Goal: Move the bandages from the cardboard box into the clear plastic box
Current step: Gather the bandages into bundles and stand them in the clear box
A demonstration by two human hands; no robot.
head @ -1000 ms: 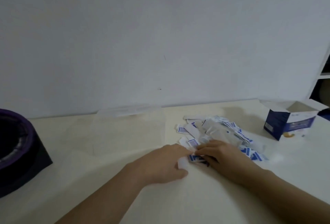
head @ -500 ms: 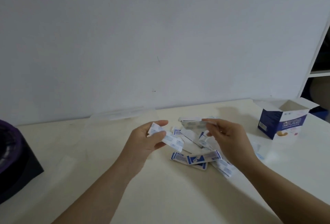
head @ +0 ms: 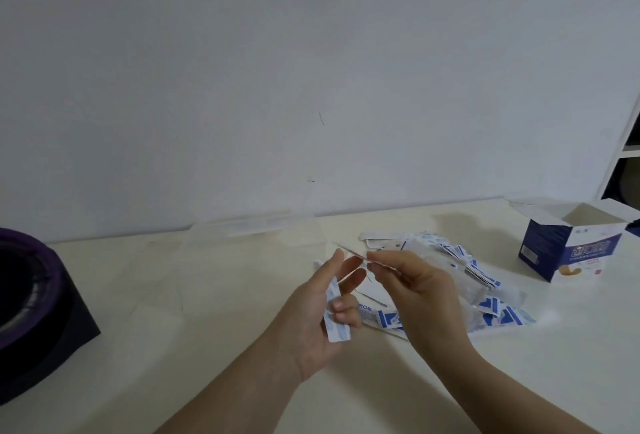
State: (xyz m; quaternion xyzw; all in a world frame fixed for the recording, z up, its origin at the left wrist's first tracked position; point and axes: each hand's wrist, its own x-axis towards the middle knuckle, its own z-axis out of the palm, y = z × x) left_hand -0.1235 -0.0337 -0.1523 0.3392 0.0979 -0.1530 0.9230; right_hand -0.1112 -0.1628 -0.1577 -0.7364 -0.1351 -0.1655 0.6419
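My left hand (head: 317,312) holds a white wrapped bandage (head: 335,316) upright against its palm, curled fingers round it. My right hand (head: 420,290) pinches a second bandage (head: 349,251) edge-on between thumb and fingertips, just above the left hand's fingers. A heap of blue-and-white wrapped bandages (head: 485,295) lies on the table behind and right of my hands. The clear plastic box (head: 256,243) stands open at the back, left of the heap. The blue-and-white cardboard box (head: 568,246) stands open at the far right.
A black block with a purple-rimmed round thing (head: 31,302) sits at the table's left edge. The cream table (head: 194,347) runs up to a white wall. A white shelf unit (head: 623,156) shows at the far right.
Both hands lifted off the heap, each with a bandage. They have since come closer together, and the right hand's bandage now points at the left hand's fingertips.
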